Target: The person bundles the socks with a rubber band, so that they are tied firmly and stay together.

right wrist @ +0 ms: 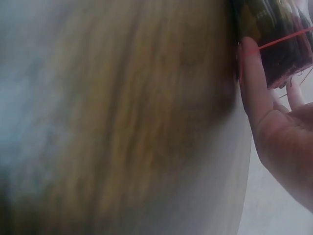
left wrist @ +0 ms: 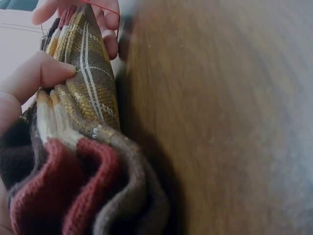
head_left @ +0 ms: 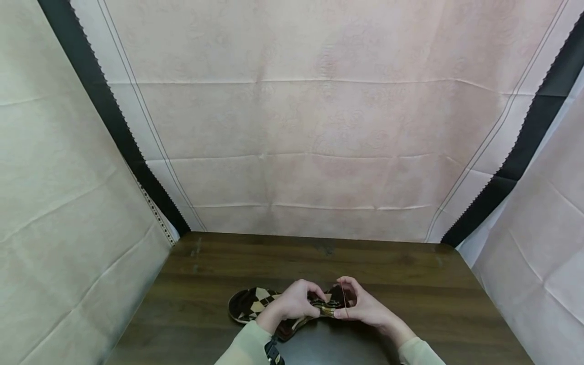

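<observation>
A long knitted textile bundle [head_left: 257, 303] with a dark and cream diamond pattern lies across the table, gathered in its middle. Its stacked folds show brown, mustard, cream and dark red in the left wrist view. My left hand [head_left: 295, 302] grips the gathered part, thumb pressed against the folds. Around the bundle's right end, my right hand [head_left: 365, 308] holds a thin red elastic band [right wrist: 283, 39] stretched between thumb and fingers. In the right wrist view the band crosses the dark end of the knit, near the thumb [right wrist: 253, 73]. Part of the bundle is hidden behind both hands.
The brown wood-grain table [head_left: 219, 258] has rounded back corners. Pale creased fabric panels [head_left: 319, 126] stand behind it and on both sides, with black strips [head_left: 118, 116] along the corners. A grey surface [head_left: 335, 344] lies below the hands at the front edge.
</observation>
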{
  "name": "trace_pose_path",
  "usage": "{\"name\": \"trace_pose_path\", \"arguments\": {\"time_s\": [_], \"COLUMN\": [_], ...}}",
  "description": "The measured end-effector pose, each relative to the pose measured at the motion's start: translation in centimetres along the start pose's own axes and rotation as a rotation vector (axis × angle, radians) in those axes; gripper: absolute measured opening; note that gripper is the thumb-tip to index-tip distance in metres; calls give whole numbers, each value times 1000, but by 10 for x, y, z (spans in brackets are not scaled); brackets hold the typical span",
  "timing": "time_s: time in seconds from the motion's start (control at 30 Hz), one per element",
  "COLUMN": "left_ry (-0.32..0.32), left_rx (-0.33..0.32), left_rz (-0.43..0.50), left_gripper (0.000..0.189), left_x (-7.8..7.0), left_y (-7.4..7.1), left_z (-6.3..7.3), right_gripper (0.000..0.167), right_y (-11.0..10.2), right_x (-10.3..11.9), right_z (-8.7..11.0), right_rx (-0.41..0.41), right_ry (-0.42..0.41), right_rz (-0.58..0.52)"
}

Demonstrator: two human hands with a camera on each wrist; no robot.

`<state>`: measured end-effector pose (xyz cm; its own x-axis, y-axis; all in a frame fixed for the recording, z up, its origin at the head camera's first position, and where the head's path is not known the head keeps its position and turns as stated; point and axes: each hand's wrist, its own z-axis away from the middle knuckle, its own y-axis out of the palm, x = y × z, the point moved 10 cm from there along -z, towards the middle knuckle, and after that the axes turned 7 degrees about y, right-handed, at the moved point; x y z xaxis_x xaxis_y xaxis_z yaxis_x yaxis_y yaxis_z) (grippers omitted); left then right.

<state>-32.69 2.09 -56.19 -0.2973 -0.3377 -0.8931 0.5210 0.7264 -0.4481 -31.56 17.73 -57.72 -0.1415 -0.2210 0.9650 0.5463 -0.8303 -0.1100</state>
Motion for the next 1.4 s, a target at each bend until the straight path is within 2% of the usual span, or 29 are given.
{"name": "trace_pose_path", "arguments": {"time_s": [0.33,0.6,0.73,0.83,0.97,1.1,1.23,1.33,1.4], "left_ry": [23,32,47,73,96,115,152,212,221], "left_rx": [15,-23,-36,-26,11,52,58,21,-21], "left_rz": [-10,-9,35,65,95,38,-90,-181,-211], "left_gripper": [36,34,34,36,51,61,54,42,35], "left_x": [-1,1,2,0,-2,-3,-8,-13,-15], "left_y": [2,-3,-5,-5,-2,1,3,1,-3], "left_z": [0,-2,-2,-3,-3,-4,-6,-9,-10], "right_gripper": [96,98,96,92,87,85,83,80,77], "right_y": [5,21,23,22,21,22,23,24,24], "right_x": [12,14,13,12,11,12,14,15,15], "right_z": [-1,-4,-7,-8,-9,-10,-11,-11,-11], "right_rx": [-22,13,-12,-50,-76,-80,-74,-60,-60], "right_ry": [-24,-79,-97,-100,-93,-78,-72,-69,-61], "right_rz": [191,158,151,185,210,239,281,285,295]}}
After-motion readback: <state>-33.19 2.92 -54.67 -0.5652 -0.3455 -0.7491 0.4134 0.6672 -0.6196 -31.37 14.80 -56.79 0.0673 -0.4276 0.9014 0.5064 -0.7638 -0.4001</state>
